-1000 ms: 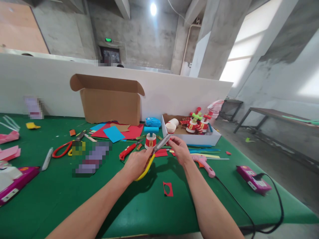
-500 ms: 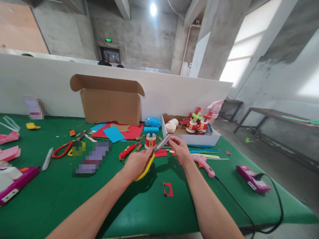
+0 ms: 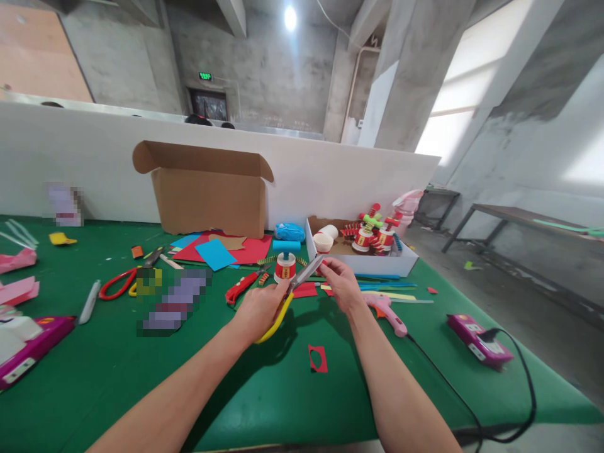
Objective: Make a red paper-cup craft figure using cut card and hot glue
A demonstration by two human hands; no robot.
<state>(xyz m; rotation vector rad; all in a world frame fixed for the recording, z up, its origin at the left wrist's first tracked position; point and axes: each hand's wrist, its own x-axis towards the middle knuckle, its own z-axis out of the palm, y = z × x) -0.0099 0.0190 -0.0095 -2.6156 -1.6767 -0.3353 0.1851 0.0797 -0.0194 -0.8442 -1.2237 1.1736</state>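
Observation:
My left hand is closed round the yellow handles of a pair of scissors, whose blades point up and to the right. My right hand pinches a small red paper piece at the blade tips; the piece is mostly hidden by my fingers. Both hands hover over the green table. A red paper offcut with a round hole lies on the table below my hands. A small red-and-white cup craft with a blue top stands just behind the scissors.
An open cardboard box stands at the back. A white tray holds finished crafts. A pink glue gun, a purple device with a cable, red scissors, a red cutter and coloured paper sheets lie around.

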